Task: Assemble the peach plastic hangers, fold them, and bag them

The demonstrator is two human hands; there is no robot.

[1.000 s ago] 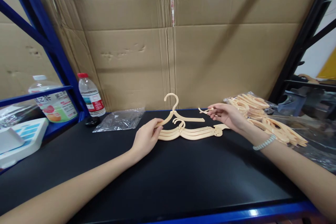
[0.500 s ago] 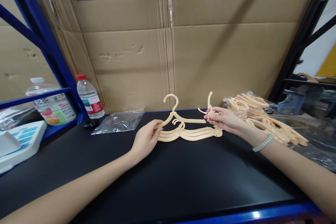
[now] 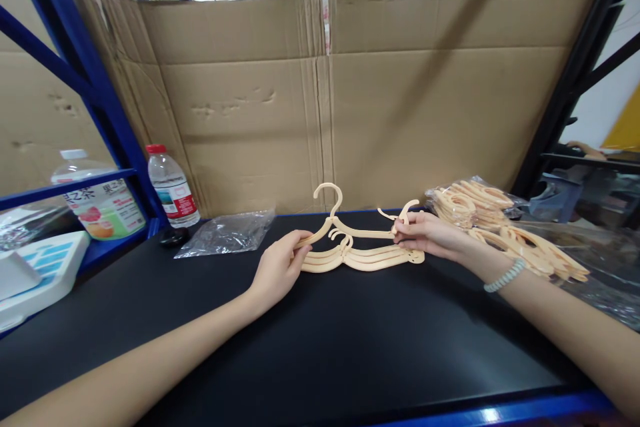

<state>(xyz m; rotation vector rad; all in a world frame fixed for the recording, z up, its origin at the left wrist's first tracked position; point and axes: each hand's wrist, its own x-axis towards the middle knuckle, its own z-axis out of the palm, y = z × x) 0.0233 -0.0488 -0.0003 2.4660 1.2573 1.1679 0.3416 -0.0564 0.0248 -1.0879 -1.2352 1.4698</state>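
My left hand (image 3: 280, 263) pinches the left arm of a beige plastic clothes hanger (image 3: 367, 232), its hook pointing up. At the hanger's right end, my right hand (image 3: 430, 235) is closed on a curved beige plastic piece (image 3: 411, 205) with a hook-like tip. The piece meets or overlaps the hanger's end; my fingers hide whether they are joined. Just in front, several similar hangers (image 3: 375, 261) lie stacked flat on the black table, hooks toward the back.
Bagged beige hanger parts (image 3: 470, 197) and loose ones (image 3: 530, 250) lie at the right. A clear plastic bag (image 3: 227, 233), a black round object (image 3: 173, 236) and a red-capped bottle (image 3: 173, 190) are at the left. Cardboard (image 3: 240, 113) walls the back.
My right hand has brought the curved piece down and left against the hanger's right end, turning it so its tip leans right. My left hand keeps its hold on the hanger.
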